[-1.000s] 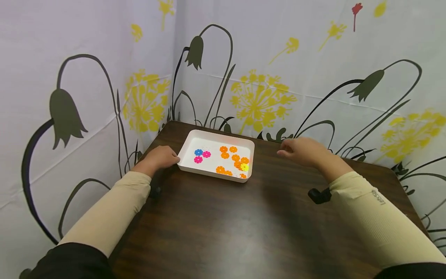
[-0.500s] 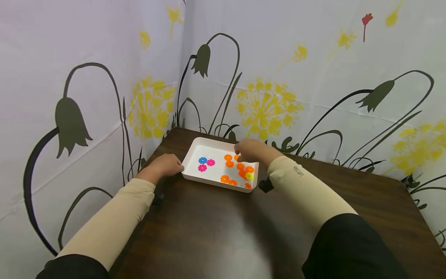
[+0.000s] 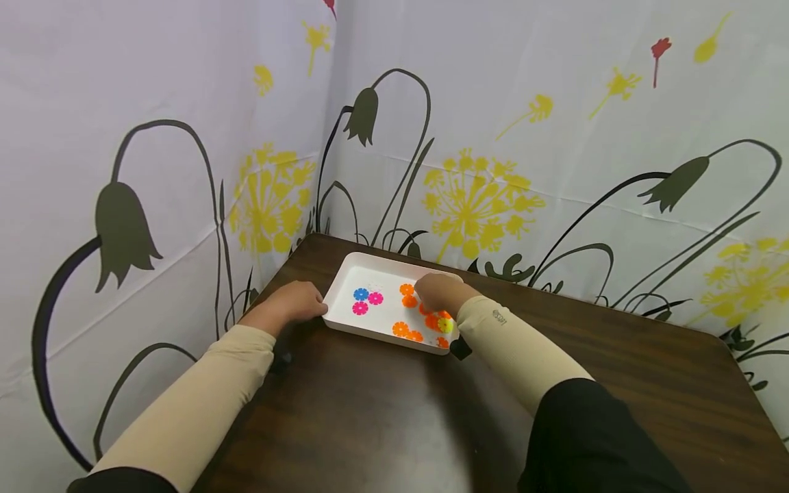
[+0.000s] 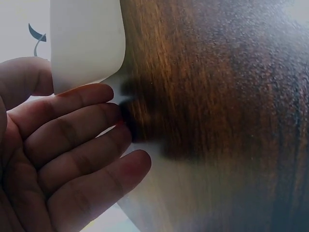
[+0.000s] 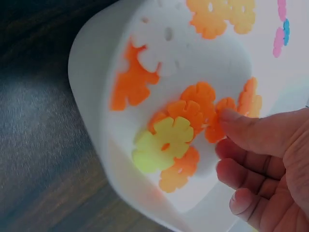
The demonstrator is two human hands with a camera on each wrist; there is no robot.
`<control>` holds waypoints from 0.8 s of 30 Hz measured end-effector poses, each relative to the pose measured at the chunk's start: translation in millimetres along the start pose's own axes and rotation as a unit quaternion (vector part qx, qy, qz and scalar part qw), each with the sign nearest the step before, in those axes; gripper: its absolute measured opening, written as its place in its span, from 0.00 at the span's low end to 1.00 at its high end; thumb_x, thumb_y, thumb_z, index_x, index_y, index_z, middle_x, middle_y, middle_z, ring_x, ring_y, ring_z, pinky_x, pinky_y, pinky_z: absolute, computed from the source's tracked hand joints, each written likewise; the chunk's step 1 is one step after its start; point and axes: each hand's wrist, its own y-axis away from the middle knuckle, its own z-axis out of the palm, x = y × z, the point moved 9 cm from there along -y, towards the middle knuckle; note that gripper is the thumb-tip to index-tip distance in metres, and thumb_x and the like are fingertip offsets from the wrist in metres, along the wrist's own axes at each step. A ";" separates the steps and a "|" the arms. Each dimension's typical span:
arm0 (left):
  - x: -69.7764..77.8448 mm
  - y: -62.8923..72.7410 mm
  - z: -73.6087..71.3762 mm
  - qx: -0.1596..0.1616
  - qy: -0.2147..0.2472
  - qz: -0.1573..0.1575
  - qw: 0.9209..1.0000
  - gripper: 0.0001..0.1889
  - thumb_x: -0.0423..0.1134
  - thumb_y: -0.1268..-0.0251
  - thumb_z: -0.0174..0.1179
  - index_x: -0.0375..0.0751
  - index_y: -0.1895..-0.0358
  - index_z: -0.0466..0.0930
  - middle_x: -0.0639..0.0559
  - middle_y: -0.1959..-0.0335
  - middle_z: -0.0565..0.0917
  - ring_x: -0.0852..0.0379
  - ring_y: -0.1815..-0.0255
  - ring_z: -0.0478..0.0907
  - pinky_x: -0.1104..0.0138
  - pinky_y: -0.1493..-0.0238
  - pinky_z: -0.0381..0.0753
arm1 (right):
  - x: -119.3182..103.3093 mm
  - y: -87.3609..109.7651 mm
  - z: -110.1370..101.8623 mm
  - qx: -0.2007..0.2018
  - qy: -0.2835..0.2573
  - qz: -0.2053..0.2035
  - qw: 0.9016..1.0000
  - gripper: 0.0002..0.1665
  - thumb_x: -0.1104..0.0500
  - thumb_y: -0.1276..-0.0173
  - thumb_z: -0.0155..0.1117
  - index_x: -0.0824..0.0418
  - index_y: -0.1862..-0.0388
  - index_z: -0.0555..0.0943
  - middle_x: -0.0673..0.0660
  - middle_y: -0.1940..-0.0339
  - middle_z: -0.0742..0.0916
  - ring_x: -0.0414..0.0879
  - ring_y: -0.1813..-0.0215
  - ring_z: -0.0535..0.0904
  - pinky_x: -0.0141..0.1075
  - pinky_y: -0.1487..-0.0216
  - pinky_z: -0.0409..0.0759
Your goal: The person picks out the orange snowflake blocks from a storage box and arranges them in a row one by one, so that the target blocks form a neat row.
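This is an indoor corner screened off with patterned fabric; whether it belongs to a home, an office or a studio cannot be told. A pale cloth panel (image 3: 55, 75) fills the left of the frame and meets another cloth panel (image 3: 573, 41) at a vertical fold, upper centre. Straight creases and soft wrinkles mark both as hanging fabric. They carry printed drooping bellflowers (image 3: 123, 229), yellow seed heads (image 3: 474, 202) and, at upper right, a small red flower (image 3: 660, 51). A dark wood-grain table (image 3: 370, 418) with rounded corners spreads across the lower centre, its far edge close against the cloth.
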 end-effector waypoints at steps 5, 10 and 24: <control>1.0 2.7 2.2 -0.003 0.003 -0.002 1.000 0.15 0.43 0.39 0.52 0.43 0.81 0.79 0.55 0.85 0.68 0.55 0.78 0.66 0.64 0.72 0.65 | -3.9 -3.4 6.4 -0.010 -0.011 -0.013 1.000 0.03 0.60 0.35 0.61 0.56 0.64 0.76 0.52 0.69 0.79 0.47 0.66 0.73 0.36 0.60 0.72; 0.1 1.9 -0.8 0.002 0.004 -0.005 1.000 0.15 0.43 0.38 0.52 0.43 0.82 0.77 0.55 0.85 0.69 0.55 0.79 0.67 0.64 0.72 0.65 | -9.1 -3.9 1.9 0.003 -0.025 -0.017 1.000 0.10 0.58 0.35 0.63 0.55 0.56 0.76 0.52 0.66 0.79 0.48 0.62 0.74 0.39 0.53 0.74; 0.0 0.3 0.1 -0.001 -0.002 0.000 1.000 0.15 0.43 0.40 0.52 0.44 0.83 0.76 0.54 0.84 0.70 0.54 0.77 0.68 0.64 0.72 0.65 | -10.7 -1.9 5.0 -0.011 -0.019 -0.025 0.999 0.10 0.53 0.35 0.67 0.57 0.64 0.78 0.51 0.70 0.78 0.47 0.66 0.73 0.36 0.58 0.73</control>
